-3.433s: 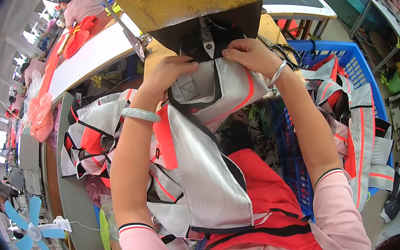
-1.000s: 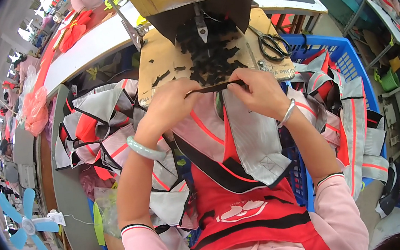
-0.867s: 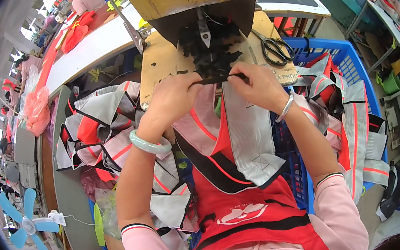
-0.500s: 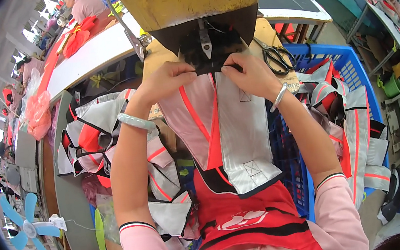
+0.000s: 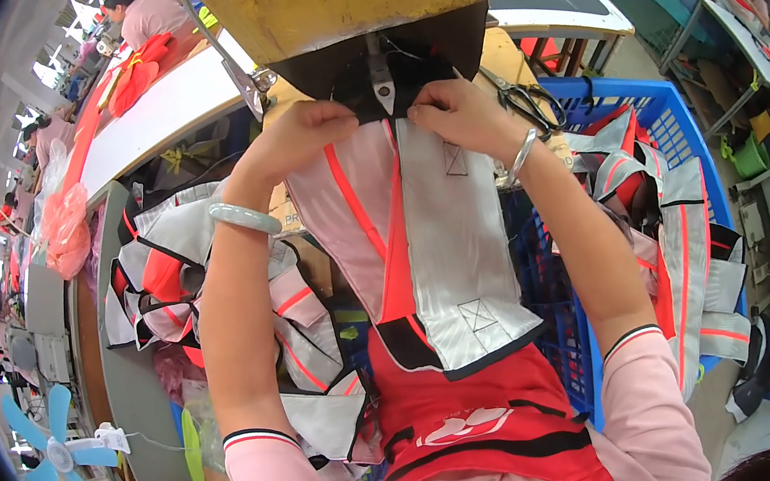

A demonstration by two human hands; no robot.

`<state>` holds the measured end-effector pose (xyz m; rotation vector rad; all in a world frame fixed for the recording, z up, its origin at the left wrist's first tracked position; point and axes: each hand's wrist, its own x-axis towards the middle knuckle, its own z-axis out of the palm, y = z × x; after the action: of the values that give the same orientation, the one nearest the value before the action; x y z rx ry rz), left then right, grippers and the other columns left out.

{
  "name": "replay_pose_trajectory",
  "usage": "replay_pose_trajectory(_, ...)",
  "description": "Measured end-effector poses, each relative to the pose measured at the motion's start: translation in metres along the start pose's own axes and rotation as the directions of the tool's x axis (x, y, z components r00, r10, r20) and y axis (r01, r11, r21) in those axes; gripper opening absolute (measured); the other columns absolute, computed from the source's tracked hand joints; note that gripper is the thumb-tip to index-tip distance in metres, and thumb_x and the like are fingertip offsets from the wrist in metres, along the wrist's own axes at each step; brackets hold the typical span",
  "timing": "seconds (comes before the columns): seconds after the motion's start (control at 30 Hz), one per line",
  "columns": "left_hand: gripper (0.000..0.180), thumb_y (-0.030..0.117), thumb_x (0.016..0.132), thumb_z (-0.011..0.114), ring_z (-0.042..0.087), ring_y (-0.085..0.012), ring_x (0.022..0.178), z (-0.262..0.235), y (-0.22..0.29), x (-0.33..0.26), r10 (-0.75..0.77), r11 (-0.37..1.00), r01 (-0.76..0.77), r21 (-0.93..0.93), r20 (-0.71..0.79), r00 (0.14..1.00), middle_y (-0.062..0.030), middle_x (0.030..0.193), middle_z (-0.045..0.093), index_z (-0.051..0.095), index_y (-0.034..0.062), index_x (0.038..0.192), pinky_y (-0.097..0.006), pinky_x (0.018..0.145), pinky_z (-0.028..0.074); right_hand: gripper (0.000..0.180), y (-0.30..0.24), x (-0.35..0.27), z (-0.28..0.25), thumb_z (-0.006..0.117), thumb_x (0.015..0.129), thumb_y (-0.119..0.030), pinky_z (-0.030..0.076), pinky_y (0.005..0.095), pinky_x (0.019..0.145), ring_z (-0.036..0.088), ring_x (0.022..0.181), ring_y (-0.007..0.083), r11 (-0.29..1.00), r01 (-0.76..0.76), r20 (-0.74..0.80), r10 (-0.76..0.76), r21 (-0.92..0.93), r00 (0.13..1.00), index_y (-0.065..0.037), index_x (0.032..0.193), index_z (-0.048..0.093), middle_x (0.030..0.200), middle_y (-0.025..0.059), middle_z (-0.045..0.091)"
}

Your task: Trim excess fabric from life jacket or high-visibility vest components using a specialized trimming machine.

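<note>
A silver-grey fabric piece (image 5: 455, 222) with red-orange stripes, pale pink panels and dark edging hangs from the sewing machine toward my lap. My left hand (image 5: 303, 139) pinches its far edge to the left of the machine's needle area (image 5: 383, 87). On the other side, my right hand (image 5: 468, 121) pinches the same edge, thumb and fingertips pressed together. A stitched box with a cross shows near the piece's lower end. Above both hands stands the yellow sewing machine head (image 5: 346, 0). Exactly where the needle meets the cloth cannot be made out.
Black-handled scissors (image 5: 534, 109) lie right of my right hand. A blue basket (image 5: 672, 114) at the right holds similar pieces (image 5: 679, 243). More silver pieces (image 5: 303, 318) are heaped at left. A blue fan (image 5: 61, 456) stands far left; a co-worker (image 5: 148, 18) sits beyond the white table.
Both hands, still pinching the fabric edge, have moved slightly farther in toward the needle area. The fabric has gone with them. The whole view has shifted a little.
</note>
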<state>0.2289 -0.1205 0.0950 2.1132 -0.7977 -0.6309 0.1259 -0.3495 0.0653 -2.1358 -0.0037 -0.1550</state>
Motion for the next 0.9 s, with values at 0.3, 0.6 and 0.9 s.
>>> replay_pose_trajectory(0.3, 0.029, 0.02, 0.09, 0.063, 0.053, -0.005, 0.085, -0.011, 0.003, -0.02, -0.021, 0.998, 0.032, 0.055, -0.179, 0.984, 0.001, 0.093, 0.063, 0.064, -0.0039, 0.107, -0.02, 0.078, 0.044, 0.023, 0.003, -0.017, -0.024, 0.059, 0.085, -0.023, 0.045, 0.0269, 0.063, 0.054, 0.068, 0.0108, 0.998, 0.033, -0.029, -0.032, 0.059, 0.999, -0.001, 0.09, 0.064, 0.072, 0.004, 0.059)
replay_pose_trajectory(0.6, 0.021, 0.012, 0.088, 0.06, 0.061, -0.0171, 0.08, 0.035, 0.005, -0.099, 0.164, 0.98, -0.132, 0.149, -0.23, 0.959, -0.0053, 0.085, 0.066, 0.063, -0.0036, 0.101, -0.028, 0.072, 0.046, 0.023, 0.061, -0.177, -0.005, 0.057, 0.084, -0.024, 0.05, 0.0406, 0.067, 0.064, 0.077, 0.0338, 0.952, 0.103, 0.547, 0.076, -0.289, 0.834, -0.005, 0.093, 0.065, 0.083, 0.0161, 0.066)
replay_pose_trajectory(0.9, 0.02, 0.004, 0.077, 0.063, 0.057, -0.0292, 0.067, 0.117, 0.019, -0.131, 0.618, 0.721, -0.151, 0.677, -0.528, 0.583, -0.0088, 0.079, 0.056, 0.06, 0.0076, 0.096, -0.039, 0.058, 0.045, 0.026, 0.069, -0.119, -0.064, 0.058, 0.087, -0.025, 0.049, 0.0425, 0.078, 0.063, 0.09, 0.0331, 0.871, 0.021, -0.219, -0.147, -0.492, 0.965, -0.006, 0.102, 0.066, 0.095, 0.0167, 0.065)
